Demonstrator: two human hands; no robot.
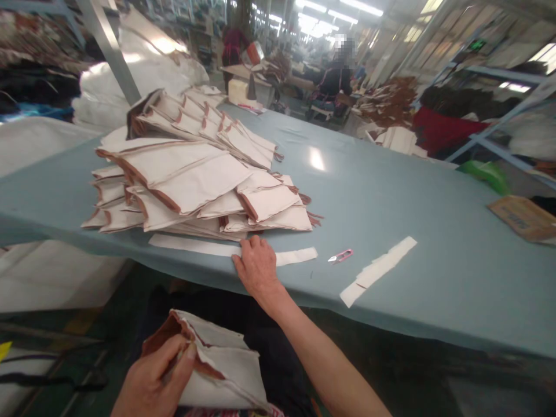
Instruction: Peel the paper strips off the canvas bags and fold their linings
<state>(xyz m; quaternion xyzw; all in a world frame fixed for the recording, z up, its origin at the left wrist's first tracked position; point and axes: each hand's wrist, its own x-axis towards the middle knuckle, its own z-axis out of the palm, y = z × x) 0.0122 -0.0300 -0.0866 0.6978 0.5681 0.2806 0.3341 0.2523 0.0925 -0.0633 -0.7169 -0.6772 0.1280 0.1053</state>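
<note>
Low in front, my left hand (158, 370) pinches the edge of a cream fabric pouch piece (226, 370) with brown lining. The piece hangs open at its mouth below the table edge. My right hand (258, 263) lies palm down on a long white strip (195, 244) at the table's near edge, thumb apart from the fingers. Its fingertips reach the bottom of a large pile of similar cream pieces (191, 168) with brown edges. To the right lie small thread snips (341, 256) with pink handles, then several overlapping white strips (377, 272).
The blue-green table (434, 231) stretches across the view. A cardboard piece (523, 217) and a green bag (486, 174) are at its right edge. A metal post (110, 52) stands behind the pile. Two people (332, 81) are farther back among fabric heaps.
</note>
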